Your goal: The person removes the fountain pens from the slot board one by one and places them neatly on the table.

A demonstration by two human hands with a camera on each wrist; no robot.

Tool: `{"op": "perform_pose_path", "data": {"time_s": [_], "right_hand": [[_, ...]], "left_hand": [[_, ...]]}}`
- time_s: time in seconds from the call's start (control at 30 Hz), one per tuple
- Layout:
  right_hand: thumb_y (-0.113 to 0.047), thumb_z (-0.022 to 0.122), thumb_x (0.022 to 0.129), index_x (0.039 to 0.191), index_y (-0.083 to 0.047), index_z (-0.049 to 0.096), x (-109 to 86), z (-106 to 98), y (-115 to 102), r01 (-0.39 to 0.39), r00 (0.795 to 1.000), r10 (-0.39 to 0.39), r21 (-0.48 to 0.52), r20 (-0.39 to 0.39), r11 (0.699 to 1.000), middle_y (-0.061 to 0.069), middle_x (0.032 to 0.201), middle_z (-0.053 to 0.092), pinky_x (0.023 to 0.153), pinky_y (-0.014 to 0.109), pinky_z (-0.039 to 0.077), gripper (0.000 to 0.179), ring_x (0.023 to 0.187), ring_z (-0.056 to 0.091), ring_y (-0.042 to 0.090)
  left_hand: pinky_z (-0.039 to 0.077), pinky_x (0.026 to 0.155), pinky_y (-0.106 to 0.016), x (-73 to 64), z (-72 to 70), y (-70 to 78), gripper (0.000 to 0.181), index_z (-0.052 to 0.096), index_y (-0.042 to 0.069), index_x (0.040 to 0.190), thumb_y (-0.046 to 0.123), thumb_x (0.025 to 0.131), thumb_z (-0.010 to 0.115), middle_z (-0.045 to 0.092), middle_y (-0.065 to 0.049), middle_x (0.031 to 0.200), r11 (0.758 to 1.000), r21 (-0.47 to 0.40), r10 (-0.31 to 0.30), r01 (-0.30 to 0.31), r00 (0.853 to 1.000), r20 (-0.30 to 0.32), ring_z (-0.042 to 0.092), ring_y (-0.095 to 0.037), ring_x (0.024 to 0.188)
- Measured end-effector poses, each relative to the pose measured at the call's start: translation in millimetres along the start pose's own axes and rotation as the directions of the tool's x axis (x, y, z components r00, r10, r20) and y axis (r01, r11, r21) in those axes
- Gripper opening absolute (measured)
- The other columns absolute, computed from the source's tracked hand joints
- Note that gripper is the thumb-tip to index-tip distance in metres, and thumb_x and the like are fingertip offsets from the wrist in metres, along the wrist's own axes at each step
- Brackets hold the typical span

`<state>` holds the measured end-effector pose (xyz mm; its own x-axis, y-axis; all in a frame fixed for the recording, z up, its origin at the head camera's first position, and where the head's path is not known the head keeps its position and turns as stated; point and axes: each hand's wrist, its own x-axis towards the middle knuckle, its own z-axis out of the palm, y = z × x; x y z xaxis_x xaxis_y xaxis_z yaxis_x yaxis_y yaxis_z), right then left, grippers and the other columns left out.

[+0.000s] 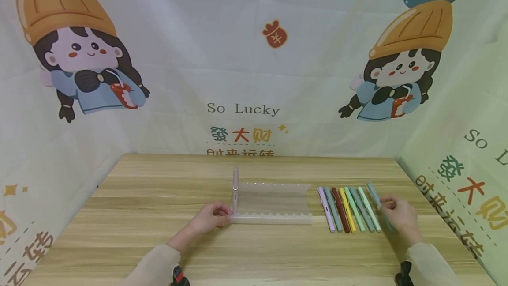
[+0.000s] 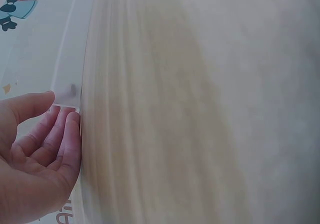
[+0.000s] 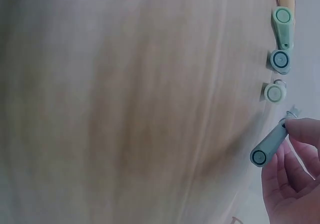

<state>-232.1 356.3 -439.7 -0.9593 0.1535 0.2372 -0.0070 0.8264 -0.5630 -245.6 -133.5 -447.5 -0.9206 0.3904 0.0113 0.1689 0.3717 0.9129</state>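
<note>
A clear plastic pen rack [image 1: 274, 220] with notched edges lies on the table in the head view. One pale pink pen [image 1: 236, 189] sits at its left end. My left hand [image 1: 212, 216] holds the rack's left front corner between thumb and fingers; the left wrist view has the clear edge [image 2: 66, 106] at the fingertips. At the right, my right hand [image 1: 400, 216] pinches a blue-grey pen [image 1: 373, 194], tilted and raised off the table in the right wrist view. Beside it lies a row of several capped pens, from a lilac pen [image 1: 326, 208] to a pale mint pen [image 1: 369, 208].
The wooden table [image 1: 254, 255] extends around the rack and pens. A printed cloth [image 1: 317, 78] hangs behind the table and along both sides.
</note>
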Motion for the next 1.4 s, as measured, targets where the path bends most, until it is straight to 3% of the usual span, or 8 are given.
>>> {"op": "perform_pose_path", "data": {"time_s": [0.17, 0.33, 0.47, 0.7, 1.4], "right_hand": [[-0.008, 0.056, 0.079, 0.093, 0.008, 0.058, 1.9, 1, 1, -0.029, 0.998, 0.03, -0.01, 0.054, 1.0, 0.02, 0.079, 0.06, 0.06, 0.044, 0.042, 0.021, 0.072, 0.055, 0.035], [-0.009, 0.058, 0.079, 0.092, 0.008, 0.058, 4.3, 3, 1, -0.048, 0.996, 0.05, -0.026, 0.068, 0.999, 0.018, 0.077, 0.061, 0.061, 0.044, 0.041, 0.022, 0.071, 0.056, 0.034], [-0.009, 0.058, 0.078, 0.092, 0.009, 0.058, 5.1, 3, -1, -0.058, 0.995, 0.06, -0.03, 0.082, 0.998, 0.018, 0.077, 0.061, 0.061, 0.044, 0.042, 0.022, 0.071, 0.056, 0.034], [-0.01, 0.057, 0.079, 0.091, 0.009, 0.057, 7.6, 4, -3, -0.065, 0.993, 0.07, -0.053, 0.096, 0.996, 0.021, 0.08, 0.06, 0.061, 0.044, 0.041, 0.022, 0.072, 0.055, 0.036], [-0.013, 0.057, 0.08, 0.091, 0.009, 0.057, 7.2, 6, -2, -0.062, 0.993, 0.067, -0.047, 0.098, 0.997, 0.023, 0.083, 0.059, 0.063, 0.044, 0.041, 0.025, 0.076, 0.054, 0.037]], "left_hand": [[0.048, 0.065, -0.038, -5.5, -0.2, 12.9, 0.013, 0.053, -0.012, 0.092, -0.003, 0.082, 0.054, 0.053, -0.01, 0.08, 1.0, -0.007, 0.006, -0.006, 1.0, 0.003, 0.051, -0.02, 0.074], [0.048, 0.065, -0.038, -6.1, -0.1, 15.7, 0.013, 0.053, -0.012, 0.092, -0.003, 0.083, 0.053, 0.053, -0.01, 0.08, 1.0, -0.007, 0.003, -0.003, 1.0, 0.005, 0.051, -0.019, 0.074], [0.048, 0.065, -0.038, -4.1, 0.0, 12.2, 0.013, 0.053, -0.012, 0.092, -0.003, 0.083, 0.054, 0.053, -0.01, 0.08, 1.0, -0.011, 0.001, -0.001, 1.0, 0.001, 0.051, -0.019, 0.074], [0.047, 0.063, -0.033, 6.3, -0.6, -13.2, 0.015, 0.054, -0.008, 0.093, 0.001, 0.082, 0.057, 0.053, -0.007, 0.08, 1.0, -0.017, 0.0, 0.0, 1.0, 0.002, 0.05, -0.016, 0.073], [0.047, 0.062, -0.03, 5.2, -1.2, -13.0, 0.016, 0.054, -0.009, 0.093, 0.003, 0.082, 0.058, 0.054, -0.007, 0.081, 1.0, -0.019, 0.016, -0.015, 1.0, 0.005, 0.05, -0.015, 0.073]]}}
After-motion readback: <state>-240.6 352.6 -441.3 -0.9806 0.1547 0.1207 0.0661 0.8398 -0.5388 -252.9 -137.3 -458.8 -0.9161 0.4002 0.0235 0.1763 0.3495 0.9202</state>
